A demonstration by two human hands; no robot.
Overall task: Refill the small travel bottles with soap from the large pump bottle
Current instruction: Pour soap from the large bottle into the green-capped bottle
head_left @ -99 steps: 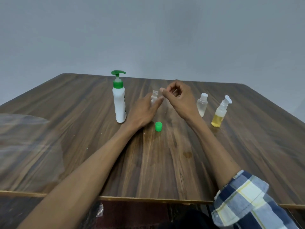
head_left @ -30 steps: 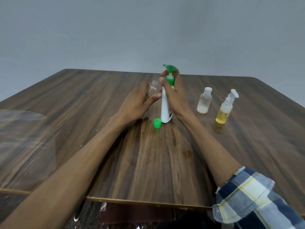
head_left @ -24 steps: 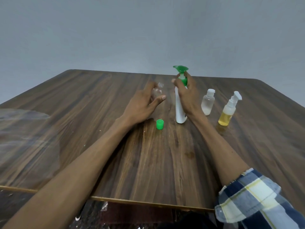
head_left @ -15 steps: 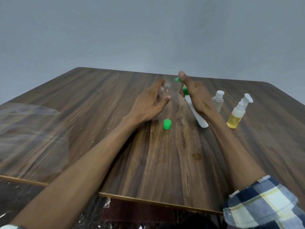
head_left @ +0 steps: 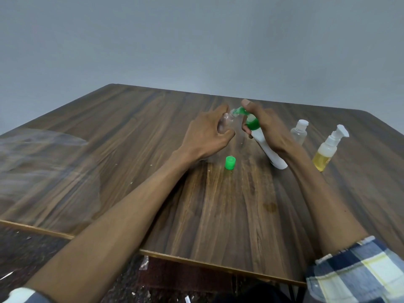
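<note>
Tilted over now, the pump bottle [head_left: 265, 147] leans its green spout into the travel bottle [head_left: 73, 123] mouth. My right hand [head_left: 267, 130] grips its neck, my left hand [head_left: 207, 136] wraps the little bottle. I should press slowly, keeping the nozzle seated.

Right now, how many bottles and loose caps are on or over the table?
Pump bottles: 2, the large white one and the yellow one
Small clear bottles: 2, one held, one capped
Loose green caps: 1
Total: 5
</note>
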